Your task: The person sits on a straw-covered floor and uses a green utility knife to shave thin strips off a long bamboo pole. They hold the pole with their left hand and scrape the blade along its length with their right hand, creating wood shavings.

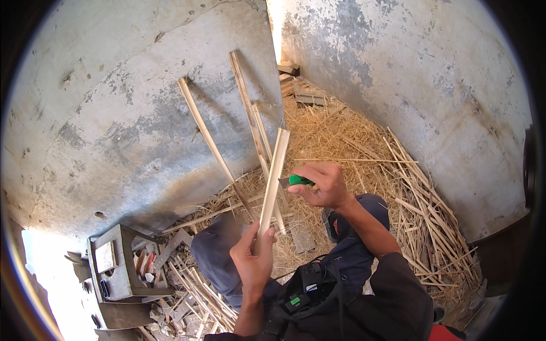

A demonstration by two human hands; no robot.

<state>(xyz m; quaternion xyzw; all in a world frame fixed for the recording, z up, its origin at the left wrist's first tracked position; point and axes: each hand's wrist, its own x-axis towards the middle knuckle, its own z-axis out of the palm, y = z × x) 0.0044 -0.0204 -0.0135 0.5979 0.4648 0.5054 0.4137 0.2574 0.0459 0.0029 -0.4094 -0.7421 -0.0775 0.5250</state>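
Observation:
A split bamboo strip, pale on its hollow inner face, slants up and away in front of me. My left hand is closed round its lower end, thumb along one side. In my right hand is a green-handled utility knife, pinched between thumb and fingers. Its short blade points left at the strip's right edge, around mid-length; whether it touches or stands just off, I cannot tell. Both hands are above my bent knees.
Bamboo lengths lean on the grey peeling wall ahead. Shavings cover the floor, with a heap of thin sticks at right. Front left stands a worn box-like stand holding odds and ends, beside more sticks.

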